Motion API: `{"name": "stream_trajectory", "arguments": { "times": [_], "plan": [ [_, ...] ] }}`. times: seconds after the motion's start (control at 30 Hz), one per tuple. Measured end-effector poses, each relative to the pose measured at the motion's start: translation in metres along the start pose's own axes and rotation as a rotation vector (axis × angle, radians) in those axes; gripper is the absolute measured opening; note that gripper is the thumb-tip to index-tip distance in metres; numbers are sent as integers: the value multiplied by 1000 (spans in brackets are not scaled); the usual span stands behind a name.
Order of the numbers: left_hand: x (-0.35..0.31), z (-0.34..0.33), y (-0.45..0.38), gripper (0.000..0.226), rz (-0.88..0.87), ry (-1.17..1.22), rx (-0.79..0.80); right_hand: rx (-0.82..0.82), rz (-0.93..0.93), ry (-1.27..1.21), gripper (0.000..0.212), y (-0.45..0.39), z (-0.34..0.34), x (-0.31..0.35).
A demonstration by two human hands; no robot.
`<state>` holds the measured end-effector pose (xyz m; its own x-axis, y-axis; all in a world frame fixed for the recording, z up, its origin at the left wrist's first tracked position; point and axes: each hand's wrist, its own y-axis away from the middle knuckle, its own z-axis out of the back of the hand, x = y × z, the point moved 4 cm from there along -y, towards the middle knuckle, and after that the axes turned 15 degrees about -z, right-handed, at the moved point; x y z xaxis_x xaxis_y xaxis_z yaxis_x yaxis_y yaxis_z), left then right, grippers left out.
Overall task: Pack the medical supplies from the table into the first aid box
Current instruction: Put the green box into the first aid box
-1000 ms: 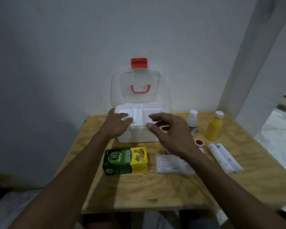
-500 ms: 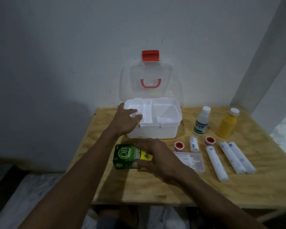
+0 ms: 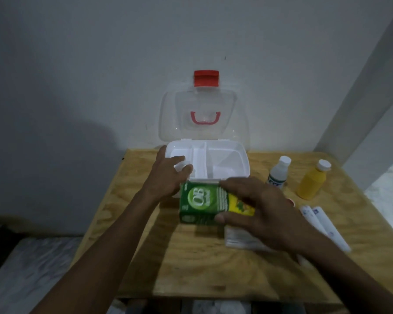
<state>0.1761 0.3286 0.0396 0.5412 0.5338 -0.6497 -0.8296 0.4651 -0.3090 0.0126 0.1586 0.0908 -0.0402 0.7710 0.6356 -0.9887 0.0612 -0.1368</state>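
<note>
Green-and-yellow cardboard medicine box, long axis running left–right, green end pointing left, is hovering just near of the white plastic first aid box; right hand is clamping it, left hand is gripping the case's left rim.

The right hand covers the yellow end of the green carton and most of a clear packet. Label print on the white bottle is unreadable.
</note>
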Motion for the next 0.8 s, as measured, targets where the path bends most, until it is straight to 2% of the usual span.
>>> {"name": "stream_trajectory", "arguments": {
  "times": [0.13,0.27,0.57,0.8],
  "plan": [
    [3,0,0,46,-27,-38,11,-90,-60,159,66,-42,56,-5],
    [3,-3,-1,45,2,-49,-5,-17,-88,394,63,-91,74,-18],
    [7,-4,-3,48,-1,-89,-19,158,-88,702,55,-146,38,-20],
    [12,-3,-3,50,5,-85,-12,230,-52,664,46,-166,1,-23]
  ]
}}
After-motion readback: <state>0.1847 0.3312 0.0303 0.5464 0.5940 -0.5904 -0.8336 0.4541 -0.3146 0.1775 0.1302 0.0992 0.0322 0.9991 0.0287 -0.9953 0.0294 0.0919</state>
